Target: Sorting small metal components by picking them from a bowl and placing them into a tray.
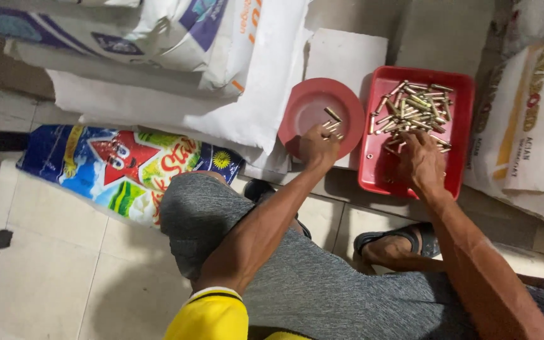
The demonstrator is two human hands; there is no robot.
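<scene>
L hand (318, 146) fingers curled, R hand (420, 158) palm down, both arms extended fwd

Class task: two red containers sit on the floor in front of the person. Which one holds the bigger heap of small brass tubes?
The rectangular red tray under the right hand; the round red plate by the left hand holds only a few.

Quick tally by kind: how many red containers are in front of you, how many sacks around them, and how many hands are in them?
Red round plate: 1
Red square tray: 1
White sacks: 3, left, right, top right corner
Colourful printed bag: 1
Hands: 2, left hand at the plate, right hand in the tray
Total: 8
Brass pieces: too many to count.
</scene>
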